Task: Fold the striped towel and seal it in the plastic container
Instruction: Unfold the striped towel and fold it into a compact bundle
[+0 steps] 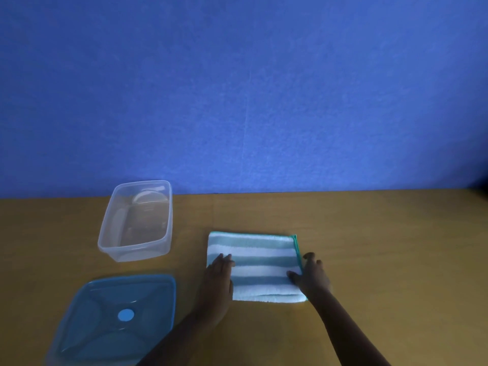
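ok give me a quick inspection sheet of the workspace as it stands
surface: wooden table, flat, against a blue wall
job's things: striped towel folded, lying flat; clear container open and empty, to the towel's left; blue lid off, lying in front of the container
clutter: nothing seen
grips: left hand flat on the towel's left edge; right hand on its right edge, fingers spread
cables: nothing seen
surroundings: only the wall

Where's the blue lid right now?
In the head view, the blue lid lies flat on the table's near left, just in front of the open clear container.
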Demonstrator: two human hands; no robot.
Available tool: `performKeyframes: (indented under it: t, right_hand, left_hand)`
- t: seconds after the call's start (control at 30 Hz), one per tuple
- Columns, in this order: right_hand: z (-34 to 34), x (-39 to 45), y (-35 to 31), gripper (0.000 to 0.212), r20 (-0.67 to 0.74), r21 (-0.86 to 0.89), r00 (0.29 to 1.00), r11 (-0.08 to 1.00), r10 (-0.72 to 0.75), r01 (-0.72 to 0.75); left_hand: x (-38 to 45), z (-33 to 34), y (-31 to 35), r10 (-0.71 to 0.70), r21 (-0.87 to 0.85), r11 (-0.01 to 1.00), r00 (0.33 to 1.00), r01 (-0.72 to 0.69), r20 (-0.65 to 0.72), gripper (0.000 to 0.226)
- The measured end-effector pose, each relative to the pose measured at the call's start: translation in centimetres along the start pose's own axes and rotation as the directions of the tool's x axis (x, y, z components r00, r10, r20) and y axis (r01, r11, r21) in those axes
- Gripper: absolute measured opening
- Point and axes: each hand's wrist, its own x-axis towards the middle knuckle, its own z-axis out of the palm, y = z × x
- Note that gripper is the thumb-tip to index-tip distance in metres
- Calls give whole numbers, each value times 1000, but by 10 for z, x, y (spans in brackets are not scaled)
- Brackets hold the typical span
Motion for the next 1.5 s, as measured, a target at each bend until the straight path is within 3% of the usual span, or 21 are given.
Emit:
performKeyframes:
  t: [0.1,0.17,0.23,0.37,0.47,0.57,0.63,0.77,0.97,1.13,1.2,1.3,1.4,1.5]
  right_hand:
    - [6,-7,-16,57,-152,-73,971,982,-183,174]
    - [14,-10,-28,53,-168,-75,936,951,-310,301]
    - [25,-10,-38,51,-137,-124,913,921,-385,370]
    - [50,-6,-61,48,-65,-124,869,868,-490,480]
    - [64,-7,-76,62,42,-136,841,831,-540,540]
    - [76,-6,-65,66,78,-229,876,847,-475,480]
    - [84,-5,-48,57,71,-245,885,852,-459,462]
    - [80,-7,-23,73,24,-254,910,878,-413,405]
    - [72,0,1,88,-92,-317,926,893,-365,320]
    - [66,0,3,91,-86,-280,941,914,-327,292]
    - [66,2,4,86,-75,-246,941,921,-330,303]
    - [57,8,4,67,-88,-144,938,936,-335,321]
    - [41,8,-1,58,-172,105,967,972,-190,210]
    - [29,8,-3,56,-236,69,972,997,2,15]
  left_hand:
    - [11,10,1,67,113,990,992,-78,103,34]
    - [15,15,-2,89,159,981,984,-113,152,44]
    - [16,21,-4,52,214,972,979,-95,196,61]
    - [27,30,4,15,284,956,974,-81,225,46]
    - [35,31,-1,-49,273,961,949,-41,313,53]
    - [22,31,-19,-57,221,975,921,-31,384,54]
    - [15,31,-26,-70,173,985,941,13,330,52]
    - [10,37,-28,-135,170,981,957,93,256,60]
    - [7,41,-32,-121,188,979,969,81,214,62]
    - [4,47,-32,-222,93,971,975,218,26,66]
    - [5,46,-25,-320,-32,947,946,318,-55,62]
    - [9,37,-20,-521,-212,843,848,494,-97,61]
    - [16,25,-20,-677,-364,690,735,626,-18,54]
    - [28,11,-17,-738,-329,600,663,729,125,35]
